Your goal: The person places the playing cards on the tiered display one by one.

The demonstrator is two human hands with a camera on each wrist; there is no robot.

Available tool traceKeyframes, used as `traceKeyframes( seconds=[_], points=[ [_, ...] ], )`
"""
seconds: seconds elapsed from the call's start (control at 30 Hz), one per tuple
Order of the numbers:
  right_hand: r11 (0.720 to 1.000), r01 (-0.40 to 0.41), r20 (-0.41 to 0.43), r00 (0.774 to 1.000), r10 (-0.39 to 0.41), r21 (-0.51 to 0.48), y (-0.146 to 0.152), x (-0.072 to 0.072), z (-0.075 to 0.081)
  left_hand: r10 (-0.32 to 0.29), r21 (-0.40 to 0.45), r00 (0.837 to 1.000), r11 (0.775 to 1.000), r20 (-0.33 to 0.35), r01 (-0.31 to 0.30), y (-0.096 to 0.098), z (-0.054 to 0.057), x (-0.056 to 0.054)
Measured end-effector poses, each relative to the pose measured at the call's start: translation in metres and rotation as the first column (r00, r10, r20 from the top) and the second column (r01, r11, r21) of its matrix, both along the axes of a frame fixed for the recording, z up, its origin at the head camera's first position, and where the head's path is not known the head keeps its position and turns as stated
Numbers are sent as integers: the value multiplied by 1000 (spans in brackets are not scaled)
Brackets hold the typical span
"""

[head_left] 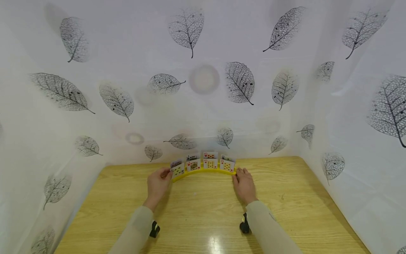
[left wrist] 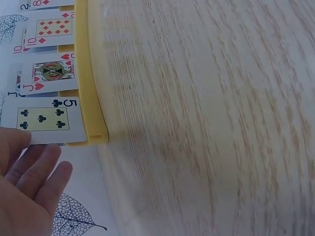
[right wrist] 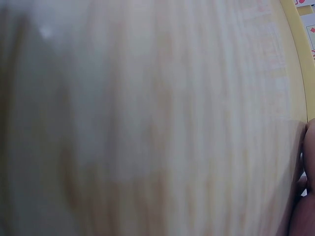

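A curved yellow card holder (head_left: 193, 172) stands on the table with playing cards upright in two rows. At its left end my left hand (head_left: 157, 185) pinches the five of clubs (left wrist: 43, 119), thumb on the card's face and fingers behind it. Beside that card, the jack of hearts (left wrist: 50, 73) and the ten of diamonds (left wrist: 51, 28) stand in the front row. My right hand (head_left: 245, 185) holds the right end of the holder, thumb at its front edge, next to the eight of diamonds (head_left: 227, 165). In the right wrist view only part of this hand shows.
The wood-grain table (head_left: 206, 208) runs back to a white curtain (head_left: 203, 116) printed with leaves, which also hangs at both sides. Back-row cards, among them a ten of hearts (head_left: 210, 155), rise behind the front row. Black straps (head_left: 154, 229) sit at both wrists.
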State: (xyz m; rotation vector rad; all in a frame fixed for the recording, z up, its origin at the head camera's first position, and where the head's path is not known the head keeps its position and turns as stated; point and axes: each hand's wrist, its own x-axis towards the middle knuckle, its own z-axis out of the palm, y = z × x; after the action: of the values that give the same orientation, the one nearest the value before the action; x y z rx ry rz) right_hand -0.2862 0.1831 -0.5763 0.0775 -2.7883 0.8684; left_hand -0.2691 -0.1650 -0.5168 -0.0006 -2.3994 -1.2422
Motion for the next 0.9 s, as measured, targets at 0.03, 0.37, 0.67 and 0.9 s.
traceKeyframes(
  seconds=[0.03,0.37,0.67,0.9],
  points=[
    [1000,0,-2,1000,0,-3,0,0,0,0,0,1000,1000,4,0,0,0,0],
    [1000,1,-5,1000,-1,1,-1,0,-1,4,33,998,999,58,-6,4,2,0],
    [1000,5,2,1000,-5,-4,-2,1,1,-5,18,999,1000,38,4,4,1,-1],
    [1000,8,-1,1000,-8,-12,-2,1,-1,-20,23,1000,1000,24,20,4,1,-1]
  ],
)
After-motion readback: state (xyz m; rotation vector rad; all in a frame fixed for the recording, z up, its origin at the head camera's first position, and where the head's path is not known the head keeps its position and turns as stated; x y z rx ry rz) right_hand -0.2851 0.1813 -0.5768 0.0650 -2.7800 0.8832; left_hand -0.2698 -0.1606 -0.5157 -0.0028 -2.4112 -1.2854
